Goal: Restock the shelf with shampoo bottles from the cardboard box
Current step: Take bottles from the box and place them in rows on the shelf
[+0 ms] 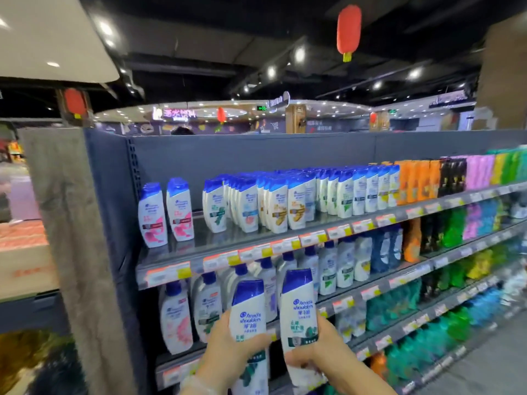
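Observation:
I hold two white shampoo bottles with blue caps upright in front of the shelves. My left hand [231, 352] grips the left bottle [248, 309]. My right hand [322, 354] grips the right bottle [299, 309], which stands a little higher. Both bottles are below the top shelf [176, 252]. On that shelf two pink-labelled bottles [166, 215] stand at the left, then a gap, then dense rows of similar bottles [256, 203]. The cardboard box is not in view.
Lower shelves [370, 292] hold larger pump bottles and coloured refill packs. Orange, black, pink and green bottles [445, 178] fill the top shelf to the right. A grey end panel [77, 252] closes the unit on the left. Red lanterns hang overhead.

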Demonstrator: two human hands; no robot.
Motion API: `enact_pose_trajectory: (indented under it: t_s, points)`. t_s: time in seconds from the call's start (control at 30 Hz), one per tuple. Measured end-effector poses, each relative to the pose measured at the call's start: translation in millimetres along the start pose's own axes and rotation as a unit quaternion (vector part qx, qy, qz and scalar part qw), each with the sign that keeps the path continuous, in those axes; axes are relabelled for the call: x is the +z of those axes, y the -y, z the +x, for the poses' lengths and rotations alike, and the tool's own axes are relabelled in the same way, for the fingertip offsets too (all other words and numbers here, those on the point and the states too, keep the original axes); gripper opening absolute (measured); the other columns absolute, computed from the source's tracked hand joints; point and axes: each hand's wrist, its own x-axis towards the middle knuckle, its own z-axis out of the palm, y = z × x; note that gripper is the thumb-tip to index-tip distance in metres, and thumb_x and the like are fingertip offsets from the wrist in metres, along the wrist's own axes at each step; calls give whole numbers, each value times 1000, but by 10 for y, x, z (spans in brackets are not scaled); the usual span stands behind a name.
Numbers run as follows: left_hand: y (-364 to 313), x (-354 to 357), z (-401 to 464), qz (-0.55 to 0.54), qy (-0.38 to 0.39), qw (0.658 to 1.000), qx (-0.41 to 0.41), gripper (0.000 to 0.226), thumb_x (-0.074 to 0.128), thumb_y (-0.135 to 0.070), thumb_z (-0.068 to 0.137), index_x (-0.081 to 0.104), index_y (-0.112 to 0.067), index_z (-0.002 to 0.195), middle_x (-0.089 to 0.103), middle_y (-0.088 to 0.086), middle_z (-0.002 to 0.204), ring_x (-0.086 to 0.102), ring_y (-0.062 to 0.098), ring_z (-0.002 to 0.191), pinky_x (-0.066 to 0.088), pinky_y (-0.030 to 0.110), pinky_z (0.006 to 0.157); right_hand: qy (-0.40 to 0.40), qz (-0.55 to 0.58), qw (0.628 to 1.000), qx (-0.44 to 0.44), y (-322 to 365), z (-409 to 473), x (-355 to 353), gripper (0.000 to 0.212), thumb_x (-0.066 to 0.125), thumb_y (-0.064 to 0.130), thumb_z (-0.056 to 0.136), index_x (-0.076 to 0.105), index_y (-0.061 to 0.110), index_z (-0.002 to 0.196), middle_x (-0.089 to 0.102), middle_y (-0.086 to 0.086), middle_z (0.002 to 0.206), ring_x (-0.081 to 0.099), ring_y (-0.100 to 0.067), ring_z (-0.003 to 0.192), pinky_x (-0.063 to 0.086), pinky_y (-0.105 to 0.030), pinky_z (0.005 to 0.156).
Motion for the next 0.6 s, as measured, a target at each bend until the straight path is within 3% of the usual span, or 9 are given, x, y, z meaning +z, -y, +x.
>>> enact_pose_trajectory:
  t_s: [0.1, 0.27, 0.5, 0.6]
  points:
    - [-191, 292, 144, -5, -1, 1000, -7, 46, 84, -9, 62, 57, -19, 98, 69, 8, 92, 68, 22, 83, 57, 37, 71, -7, 13, 1000, -7, 66, 3, -384, 79, 76, -6, 49, 50, 19, 119, 70, -9, 99, 66, -20, 75, 50, -23, 53]
    - [-435, 500, 445, -9, -34, 999, 7, 47, 86, -12, 55, 56, -19, 91, 69, 12, 87, 67, 28, 81, 54, 43, 72, -8, 16, 999, -32, 199, 174, -688, 72, 75, -7, 51, 52, 19, 114, 70, -9, 93, 64, -21, 72, 50, -25, 54]
    - [-515, 263, 848, -4, -80, 996, 42, 37, 80, -7, 67, 55, -16, 92, 67, 10, 87, 62, 18, 73, 50, 23, 59, -1, -5, 999, -54, 352, 710, -619, 73, 76, -3, 43, 53, 15, 110, 72, -12, 92, 69, -27, 81, 58, -38, 68]
    - [-526, 72, 1083, 2, -101, 993, 61, 34, 79, -7, 69, 53, -16, 90, 64, 4, 81, 58, 12, 67, 47, 16, 52, 23, -13, 997, -68, 527, 956, -497, 72, 75, -4, 45, 53, 17, 109, 73, -13, 89, 68, -24, 72, 57, -35, 60]
